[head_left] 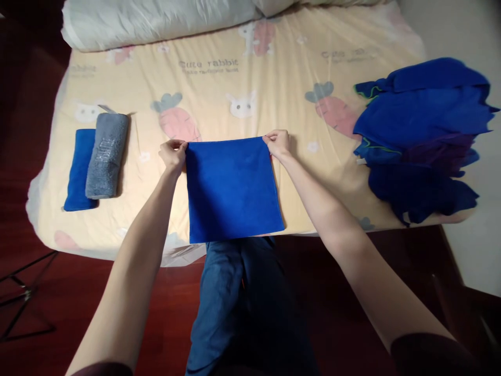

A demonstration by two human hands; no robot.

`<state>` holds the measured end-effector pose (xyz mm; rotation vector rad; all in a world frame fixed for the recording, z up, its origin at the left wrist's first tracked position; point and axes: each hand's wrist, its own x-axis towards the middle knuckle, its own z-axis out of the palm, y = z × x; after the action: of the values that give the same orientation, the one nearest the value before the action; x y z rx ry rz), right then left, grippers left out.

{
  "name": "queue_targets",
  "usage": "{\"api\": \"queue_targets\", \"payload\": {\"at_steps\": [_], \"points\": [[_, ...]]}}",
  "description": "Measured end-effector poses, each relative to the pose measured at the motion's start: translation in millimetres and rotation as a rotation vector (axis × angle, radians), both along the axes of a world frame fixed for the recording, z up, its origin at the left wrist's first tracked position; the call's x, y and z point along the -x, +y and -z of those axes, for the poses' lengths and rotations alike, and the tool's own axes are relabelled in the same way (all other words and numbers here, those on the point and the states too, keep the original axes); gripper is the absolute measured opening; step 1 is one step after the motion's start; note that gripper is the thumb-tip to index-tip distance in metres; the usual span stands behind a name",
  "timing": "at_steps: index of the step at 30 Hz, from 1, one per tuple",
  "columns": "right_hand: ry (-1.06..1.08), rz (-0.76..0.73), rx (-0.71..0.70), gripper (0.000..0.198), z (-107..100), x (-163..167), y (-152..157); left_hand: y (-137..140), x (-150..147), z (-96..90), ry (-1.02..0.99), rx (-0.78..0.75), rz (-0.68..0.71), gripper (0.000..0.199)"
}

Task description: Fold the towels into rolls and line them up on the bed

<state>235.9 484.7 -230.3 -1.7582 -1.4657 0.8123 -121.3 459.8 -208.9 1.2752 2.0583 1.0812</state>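
Observation:
A square blue cloth is stretched out flat between my hands, over the front part of the bed. My left hand pinches its upper left corner, and my right hand pinches the upper right one. The cloth's lower edge reaches the front of the mattress, just above my trousers. To the left lie a rolled grey towel with lettering and, partly beneath it, a folded blue cloth. On the right is a loose heap of blue cloths, some with green edging.
The bed has a pale yellow sheet printed with carrots and rabbits. A rolled white quilt lies along its far side. Thin black stand legs are on the red floor at lower left; a pale wall rises at right.

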Motion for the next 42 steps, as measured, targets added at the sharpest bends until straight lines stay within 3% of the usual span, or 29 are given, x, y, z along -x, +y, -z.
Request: {"api": "queue_targets", "payload": {"at_steps": [3,7,13,16,20,22,24,27,29,31,34,38,40,42], "points": [[-0.079,0.058,0.018,0.007,-3,8,-1,1,1,0.3,0.081,0.045,0.084,0.017],[-0.134,-0.017,0.012,0.002,-10,12,0,4,7,-2.8,0.117,0.102,0.222,0.025],[-0.060,-0.089,0.146,0.017,-20,1,7,20,19,-7.2,0.106,0.263,0.349,0.026],[-0.119,-0.121,0.067,0.017,-16,-3,19,30,22,-8.3,0.154,0.217,0.324,0.025],[-0.254,-0.139,-0.025,0.037,-19,14,22,27,3,-11.5,0.240,0.012,0.217,0.036],[-0.360,-0.177,-0.084,0.043,-29,36,5,11,-18,-13.3,0.297,-0.097,0.235,0.046],[-0.458,-0.256,-0.156,0.047,-40,62,-27,-16,-43,-12.9,0.375,-0.164,0.353,0.055],[-0.529,-0.508,-0.222,0.053,-43,92,-81,-58,-71,-4.4,0.476,-0.156,0.629,0.064],[-0.545,-0.624,-0.188,0.057,-35,95,-103,-75,-76,5.4,0.497,-0.119,0.715,0.067],[-0.550,-0.625,-0.137,0.061,-22,84,-101,-76,-71,15.3,0.485,-0.094,0.692,0.069],[-0.544,-0.515,-0.091,0.065,-4,58,-65,-54,-54,24.7,0.439,-0.102,0.593,0.072],[-0.540,-0.385,-0.024,0.066,-2,43,-21,-28,-46,21.8,0.393,-0.106,0.495,0.073],[-0.549,-0.384,-0.042,0.068,-8,49,-26,-34,-52,17.3,0.391,-0.103,0.486,0.073],[-0.557,-0.440,-0.100,0.071,-12,58,-50,-55,-61,14.6,0.406,-0.108,0.543,0.073]]}}
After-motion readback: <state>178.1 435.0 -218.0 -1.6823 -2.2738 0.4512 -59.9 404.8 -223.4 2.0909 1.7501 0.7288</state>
